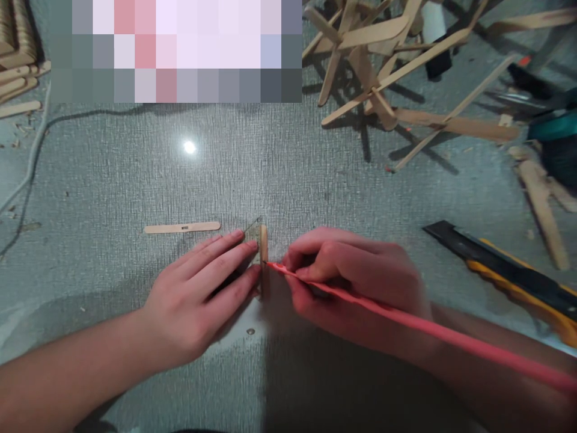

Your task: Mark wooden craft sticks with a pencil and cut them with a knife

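Note:
My left hand (198, 294) presses flat, fingers spread, on a small see-through set square or ruler (255, 236) on the table. Against its right edge lies an upright-running wooden stick (264, 240). My right hand (342, 276) pinches a long red pencil (360, 300), whose tip touches the stick near its middle. The pencil's far end runs off to the lower right. Left of the ruler lies another wooden stick (180, 228) with a small dark mark at its centre.
Joined wooden sticks (374, 90) stand at the upper right. A black and yellow utility knife (505, 270) lies at the right. Stacked sticks (18, 36) and a grey cable (38, 144) are at the left. Loose sticks (541, 204) lie near a teal object (554, 129).

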